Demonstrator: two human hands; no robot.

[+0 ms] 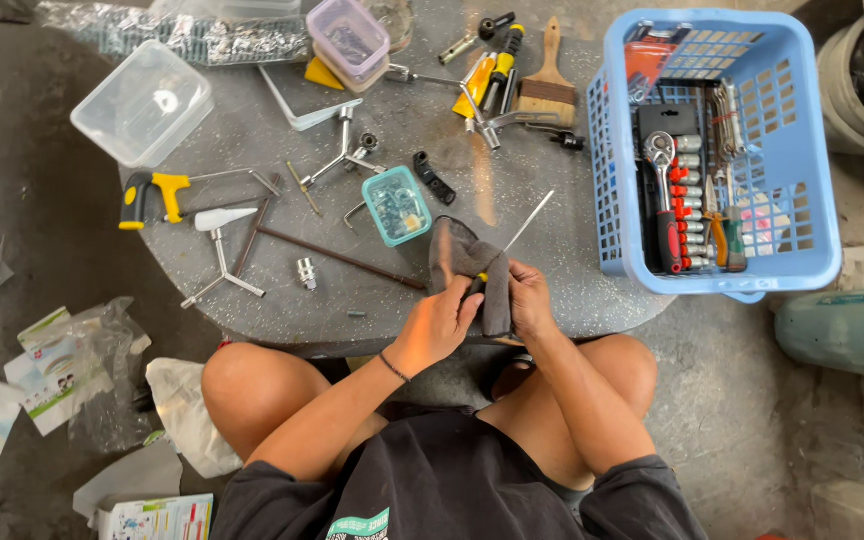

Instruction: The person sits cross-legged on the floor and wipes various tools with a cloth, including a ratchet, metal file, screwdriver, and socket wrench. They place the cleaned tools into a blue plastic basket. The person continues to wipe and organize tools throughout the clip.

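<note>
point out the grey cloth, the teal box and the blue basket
grey cloth [457, 255], head view, on its upper fold above the hands
teal box [396, 205], head view, middle of its lid
blue basket [818, 150], head view, on its right wall

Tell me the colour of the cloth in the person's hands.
Dark grey cloth, held by both the left hand and right hand; head view.

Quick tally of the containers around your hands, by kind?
Blue basket: 1
Clear plastic tubs: 1
Purple-lidded box: 1
Teal small box: 1
Total: 4
The left hand and right hand hold a grey cloth around a thin metal tool.
</note>
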